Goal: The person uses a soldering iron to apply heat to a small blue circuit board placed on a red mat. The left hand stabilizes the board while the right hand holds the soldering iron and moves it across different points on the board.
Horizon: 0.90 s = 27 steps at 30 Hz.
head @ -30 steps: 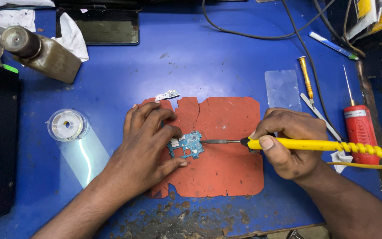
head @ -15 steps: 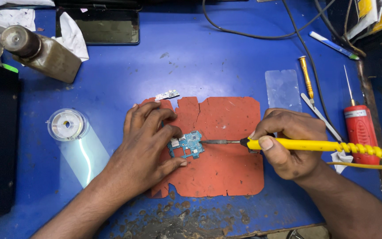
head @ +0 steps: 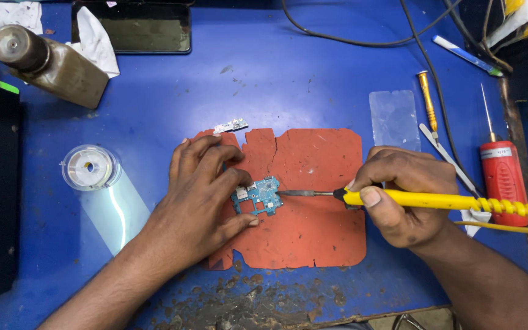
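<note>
A small blue circuit board [head: 258, 196] lies on a torn red mat [head: 304, 235] in the middle of the blue table [head: 276, 79]. My left hand [head: 200, 201] presses down on the board's left side with fingers and thumb. My right hand [head: 401, 201] grips a yellow-handled soldering iron [head: 435, 200]; its metal tip touches the board's right edge. A yellow cord runs off the iron to the right.
A small white part [head: 230, 126] lies at the mat's top left. A clear solder spool [head: 89, 167], a brass bottle [head: 44, 61], a dark phone [head: 132, 25], a clear plastic sheet [head: 394, 118], a screwdriver [head: 427, 98] and a red bottle [head: 502, 171] stand around.
</note>
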### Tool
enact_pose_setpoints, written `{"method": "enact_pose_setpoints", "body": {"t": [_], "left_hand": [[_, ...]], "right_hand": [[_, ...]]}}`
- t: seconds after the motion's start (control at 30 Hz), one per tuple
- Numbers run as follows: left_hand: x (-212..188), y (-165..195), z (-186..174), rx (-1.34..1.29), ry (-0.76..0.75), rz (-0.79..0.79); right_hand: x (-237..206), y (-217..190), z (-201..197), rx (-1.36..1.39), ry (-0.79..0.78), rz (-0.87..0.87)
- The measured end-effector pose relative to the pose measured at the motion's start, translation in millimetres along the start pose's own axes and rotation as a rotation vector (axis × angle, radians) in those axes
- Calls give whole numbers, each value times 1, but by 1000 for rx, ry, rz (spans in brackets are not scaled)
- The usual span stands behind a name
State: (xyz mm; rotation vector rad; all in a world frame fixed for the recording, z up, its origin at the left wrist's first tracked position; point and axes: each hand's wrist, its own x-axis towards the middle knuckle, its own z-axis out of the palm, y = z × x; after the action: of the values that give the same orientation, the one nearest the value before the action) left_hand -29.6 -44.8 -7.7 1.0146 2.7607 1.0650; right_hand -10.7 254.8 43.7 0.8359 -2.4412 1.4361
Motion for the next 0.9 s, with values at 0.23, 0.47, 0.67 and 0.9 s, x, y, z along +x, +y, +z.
{"method": "enact_pose_setpoints", "body": {"t": [0.23, 0.47, 0.67, 0.9], "left_hand": [[-1, 0, 0, 9, 0, 5], [0, 1, 0, 12, 2, 9], [0, 1, 0, 6, 6, 8], [0, 0, 0, 8, 8, 13]], "right_hand": [[0, 1, 1, 2, 6, -8], [0, 1, 1, -3, 12, -5], [0, 1, 1, -9, 9, -7], [1, 1, 1, -4, 9, -18]]}}
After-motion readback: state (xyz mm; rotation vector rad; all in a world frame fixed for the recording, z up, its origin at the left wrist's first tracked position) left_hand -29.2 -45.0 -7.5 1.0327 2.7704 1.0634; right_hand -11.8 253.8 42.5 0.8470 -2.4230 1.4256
